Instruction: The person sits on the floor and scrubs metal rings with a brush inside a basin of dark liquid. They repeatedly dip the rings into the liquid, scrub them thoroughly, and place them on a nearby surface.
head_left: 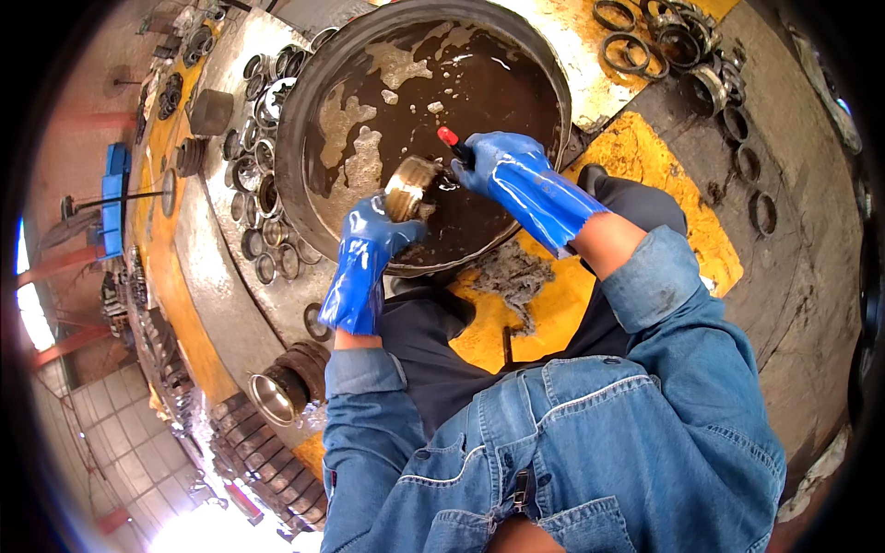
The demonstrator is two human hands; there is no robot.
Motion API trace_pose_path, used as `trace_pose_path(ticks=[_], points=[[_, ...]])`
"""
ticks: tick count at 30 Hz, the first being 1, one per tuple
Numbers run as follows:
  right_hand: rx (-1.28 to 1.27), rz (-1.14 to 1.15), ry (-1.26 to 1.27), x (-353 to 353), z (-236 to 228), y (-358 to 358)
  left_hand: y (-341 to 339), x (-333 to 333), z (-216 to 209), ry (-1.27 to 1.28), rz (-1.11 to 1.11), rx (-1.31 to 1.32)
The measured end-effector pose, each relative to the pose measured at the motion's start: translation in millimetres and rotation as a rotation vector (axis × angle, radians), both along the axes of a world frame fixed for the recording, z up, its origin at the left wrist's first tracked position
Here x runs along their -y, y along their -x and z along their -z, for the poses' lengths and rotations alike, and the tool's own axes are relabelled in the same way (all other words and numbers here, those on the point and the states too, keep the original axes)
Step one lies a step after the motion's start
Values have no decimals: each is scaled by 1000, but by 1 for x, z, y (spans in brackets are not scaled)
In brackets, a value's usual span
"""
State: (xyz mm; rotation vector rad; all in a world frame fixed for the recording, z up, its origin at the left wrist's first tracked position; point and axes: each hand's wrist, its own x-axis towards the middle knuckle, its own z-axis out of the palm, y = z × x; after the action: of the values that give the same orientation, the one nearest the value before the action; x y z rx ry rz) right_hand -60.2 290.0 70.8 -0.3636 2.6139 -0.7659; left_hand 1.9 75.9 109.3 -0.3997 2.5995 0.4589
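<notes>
My left hand (371, 223), in a blue rubber glove, grips a shiny brass-toned metal ring (410, 188) and holds it tilted over a wide round tub (293, 157) of dark, foamy liquid. Just right of the ring, my right hand (502, 162), gloved alike, is closed around a black-handled tool (452, 142) with a red end pointing up and away. The tool's working end is down by the ring, too unclear to name. Both hands are above the near half of the tub.
Many metal rings (265, 184) crowd the metal sheet left of the tub. More dark rings (678, 46) lie at the far right. A stack of larger rings (281, 392) stands by my left forearm. A grey rag (516, 276) rests on the yellow surface between my legs.
</notes>
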Motion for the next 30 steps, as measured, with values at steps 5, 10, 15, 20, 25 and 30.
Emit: trace_pose_path(ticks=[5, 10, 15, 20, 25, 30], points=[[-177, -124, 150, 10, 15, 1, -17, 0, -31, -150, -218, -164], [-251, -152, 222, 33, 26, 8, -26, -16, -42, -66, -177, -227], [-110, -308, 155, 20, -4, 8, -40, -36, -50, 33, -129, -274], [-85, -358, 111, 8, -17, 6, -43, -79, -75, 134, -204, -181], [-252, -362, 171, 14, 4, 7, -57, -79, -61, 169, -239, -285], [-267, -344, 143, 8, -4, -3, -64, -98, -71, 80, -293, -283]])
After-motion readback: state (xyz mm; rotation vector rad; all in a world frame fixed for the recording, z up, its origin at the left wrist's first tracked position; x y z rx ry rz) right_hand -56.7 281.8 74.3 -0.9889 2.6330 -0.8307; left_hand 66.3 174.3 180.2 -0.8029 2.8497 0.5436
